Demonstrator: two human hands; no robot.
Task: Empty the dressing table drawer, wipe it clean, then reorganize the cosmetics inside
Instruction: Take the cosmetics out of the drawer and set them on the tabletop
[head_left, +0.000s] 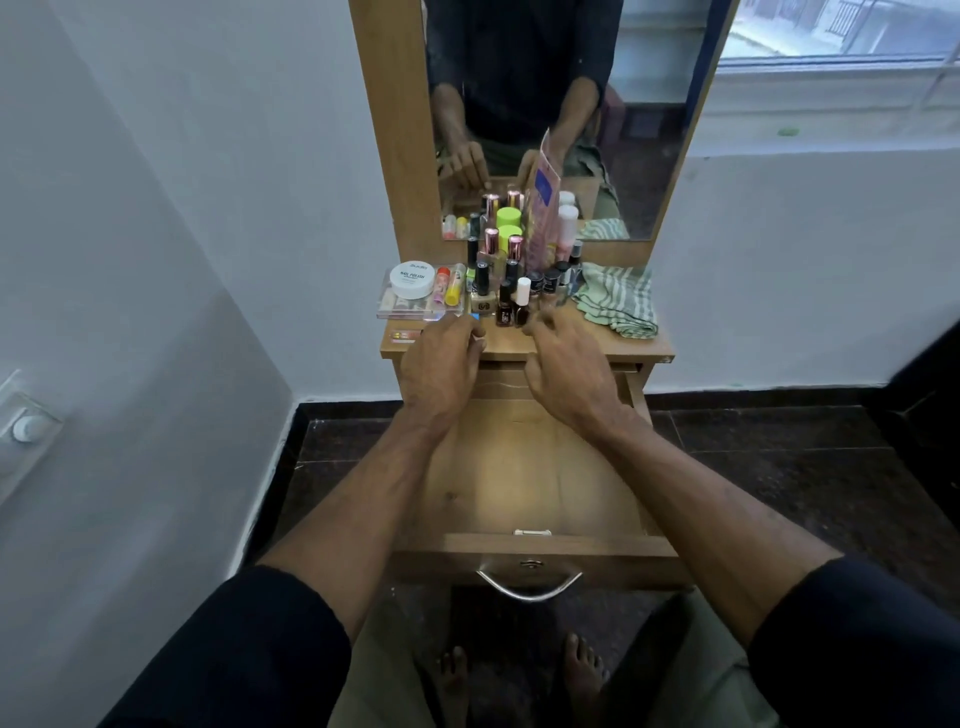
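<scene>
The wooden drawer is pulled far out and its floor is bare. On the dressing table top several nail polish bottles stand in a cluster, with a white nail polish jar on a clear palette box and small tubes to the left. My left hand hovers at the table's front edge, fingers loosely bent beside a small blue item. My right hand hangs just in front of the dark bottles, fingers loosely curled, holding nothing.
A green striped cloth lies crumpled on the right of the table top. A pink packet leans on the mirror. A small orange item sits at the left front corner. White walls flank the table; the floor is dark tile.
</scene>
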